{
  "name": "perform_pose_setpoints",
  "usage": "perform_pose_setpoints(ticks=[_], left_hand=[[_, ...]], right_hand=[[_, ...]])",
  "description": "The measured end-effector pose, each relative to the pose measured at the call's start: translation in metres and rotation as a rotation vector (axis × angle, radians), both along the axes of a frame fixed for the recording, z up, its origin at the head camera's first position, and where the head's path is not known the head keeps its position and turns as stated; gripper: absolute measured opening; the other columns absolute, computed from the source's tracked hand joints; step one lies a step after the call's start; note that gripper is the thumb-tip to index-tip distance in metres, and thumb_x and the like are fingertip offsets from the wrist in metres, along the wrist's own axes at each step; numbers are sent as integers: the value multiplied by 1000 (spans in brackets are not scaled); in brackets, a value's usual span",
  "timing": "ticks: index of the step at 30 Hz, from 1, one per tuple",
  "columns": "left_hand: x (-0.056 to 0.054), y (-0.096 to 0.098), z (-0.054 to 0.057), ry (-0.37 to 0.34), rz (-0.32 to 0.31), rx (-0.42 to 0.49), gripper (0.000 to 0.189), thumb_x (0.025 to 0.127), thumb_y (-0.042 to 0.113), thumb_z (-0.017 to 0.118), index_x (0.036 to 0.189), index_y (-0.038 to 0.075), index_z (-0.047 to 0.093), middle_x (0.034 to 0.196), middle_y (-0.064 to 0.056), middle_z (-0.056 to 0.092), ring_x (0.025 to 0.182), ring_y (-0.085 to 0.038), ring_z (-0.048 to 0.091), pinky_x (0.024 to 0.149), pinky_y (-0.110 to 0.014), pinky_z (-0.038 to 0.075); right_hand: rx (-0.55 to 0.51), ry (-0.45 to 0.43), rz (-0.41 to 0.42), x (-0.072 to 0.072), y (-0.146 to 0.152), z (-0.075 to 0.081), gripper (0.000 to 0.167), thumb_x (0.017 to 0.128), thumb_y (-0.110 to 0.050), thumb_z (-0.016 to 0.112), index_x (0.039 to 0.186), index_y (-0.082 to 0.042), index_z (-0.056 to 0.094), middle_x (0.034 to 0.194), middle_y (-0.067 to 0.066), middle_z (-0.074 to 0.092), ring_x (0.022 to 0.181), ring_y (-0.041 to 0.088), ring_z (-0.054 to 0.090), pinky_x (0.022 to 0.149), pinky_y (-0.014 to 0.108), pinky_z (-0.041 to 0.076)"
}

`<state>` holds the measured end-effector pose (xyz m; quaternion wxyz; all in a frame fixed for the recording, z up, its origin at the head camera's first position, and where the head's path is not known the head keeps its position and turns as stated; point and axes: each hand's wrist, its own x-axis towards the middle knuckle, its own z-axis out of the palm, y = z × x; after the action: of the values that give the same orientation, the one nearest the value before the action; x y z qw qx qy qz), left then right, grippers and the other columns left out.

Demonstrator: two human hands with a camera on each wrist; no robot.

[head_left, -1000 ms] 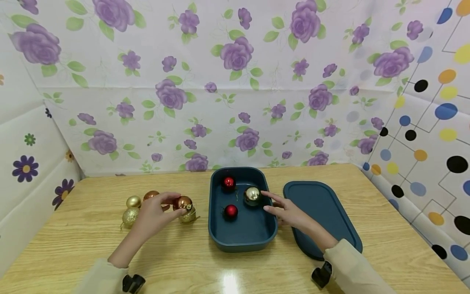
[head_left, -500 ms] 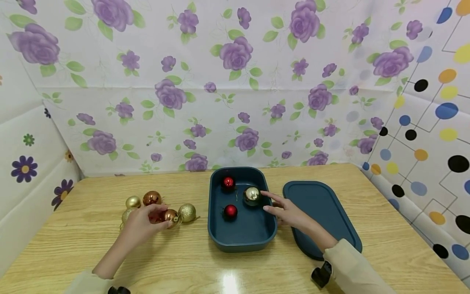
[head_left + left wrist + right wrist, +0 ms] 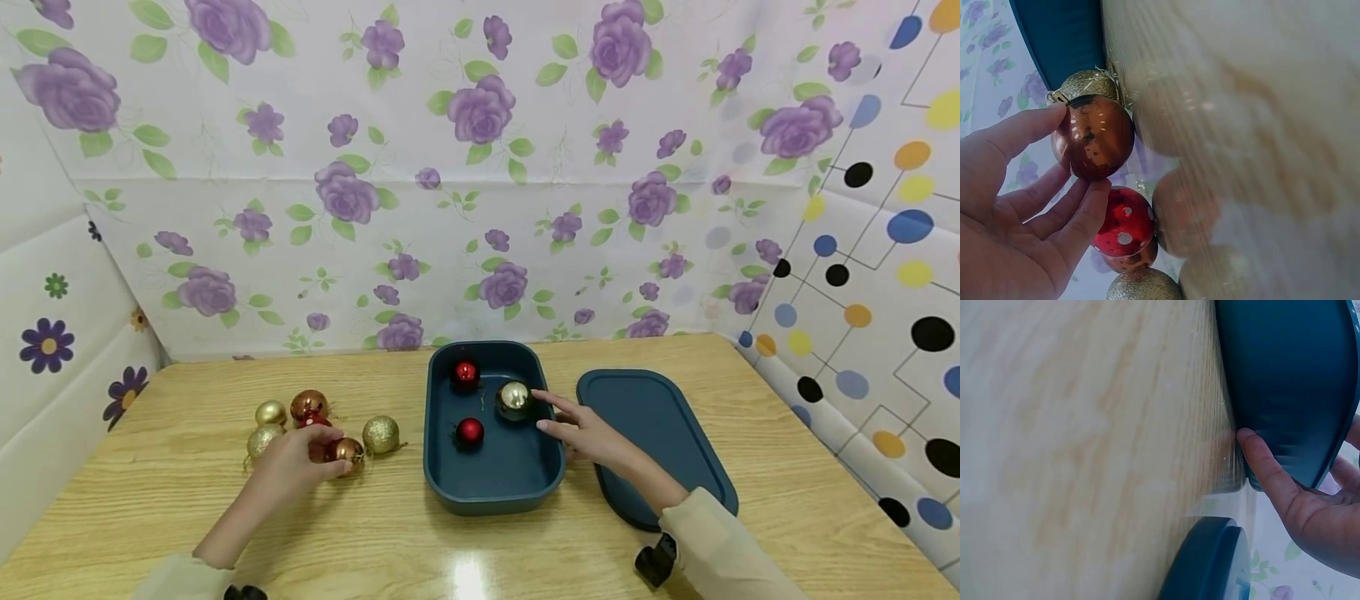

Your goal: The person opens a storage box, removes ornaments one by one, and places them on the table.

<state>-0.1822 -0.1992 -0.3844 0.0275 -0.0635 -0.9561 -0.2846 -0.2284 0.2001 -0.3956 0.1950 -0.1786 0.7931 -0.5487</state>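
My left hand pinches a shiny copper Christmas ball low at the tabletop, thumb by its cap in the left wrist view. Just beyond are a red ball with white dots, another copper ball and a glittery gold ball. Over the right rim of the dark blue container lies my right hand, some fingers inside, another against the outer wall. Inside the container are a large shiny gold ball, close to those fingertips, and two small red balls.
A matching dark blue lid lies flat on the wooden table, right of the container. Left of my left hand sit a small smooth gold ball and a second glittery gold ball. A flowered cloth hangs behind.
My left hand has brought the copper ball down and to the left, from in front of the glittery gold ball to the tabletop. The right hand stays at the container's rim.
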Motion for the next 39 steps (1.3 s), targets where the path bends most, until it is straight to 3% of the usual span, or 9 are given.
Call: perform_pose_setpoints(ticks=[16,25,33,39], left_hand=[[3,-1,2,2,-9,19,45,73,26,76,108,1,63,102,-15,65,85,-27,60,73,-42,48],[1,0,10,61,-24,86,45,74,21,75,111,-2,61,101,-17,65,88,-27,62,75,-38,51],[-1,18,20,110,-72,113,44,77,23,73,112,-1,61,107,-18,63,92,-30,61,76,-40,51],[-6,42,20,136,-114,172,39,78,18,72,112,2,62,105,-15,64,93,-29,61,78,-40,51]], right_hand=[[6,-2,-1,-2,1,-3,59,93,-33,51,145,-20,26,122,25,41,47,15,27,48,35,32],[19,2,-13,-2,1,-3,59,93,-34,51,145,-20,27,118,23,43,48,17,30,49,35,34],[19,6,-13,-2,2,-3,58,93,-34,50,145,-20,26,124,25,41,47,17,29,48,34,33],[6,14,2,-2,2,-4,58,94,-33,50,145,-19,26,128,27,37,47,17,28,47,35,33]])
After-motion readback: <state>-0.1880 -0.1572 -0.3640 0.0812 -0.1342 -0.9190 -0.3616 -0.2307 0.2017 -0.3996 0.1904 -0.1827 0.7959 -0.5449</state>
